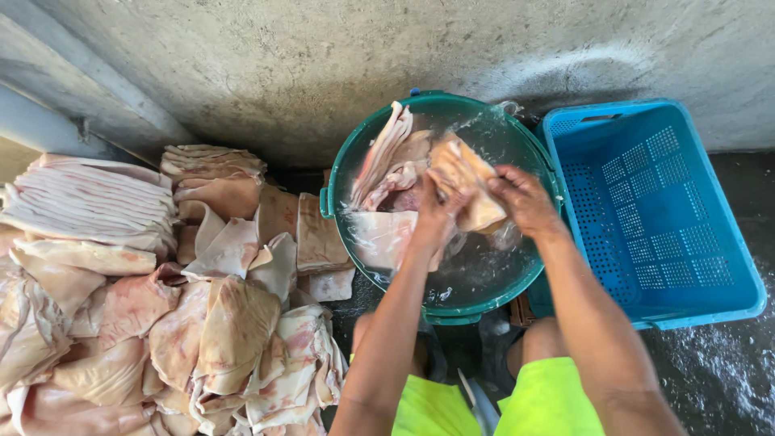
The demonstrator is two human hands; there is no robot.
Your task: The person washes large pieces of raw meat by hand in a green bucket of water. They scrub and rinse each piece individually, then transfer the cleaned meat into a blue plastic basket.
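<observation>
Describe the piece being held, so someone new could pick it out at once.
Find the round green tub of water beside the blue crate. Over it, the left hand and right hand grip one tan slab of pork skin. Unlike the other pieces, it is lifted clear of the water.

My view shows two bare forearms without sleeves, watch or gloves. The left hand (436, 211) and the right hand (523, 200) are wet and ungloved. Below the hands I see bright neon yellow-green shorts (549, 400) over both thighs, with the knees bare.
</observation>
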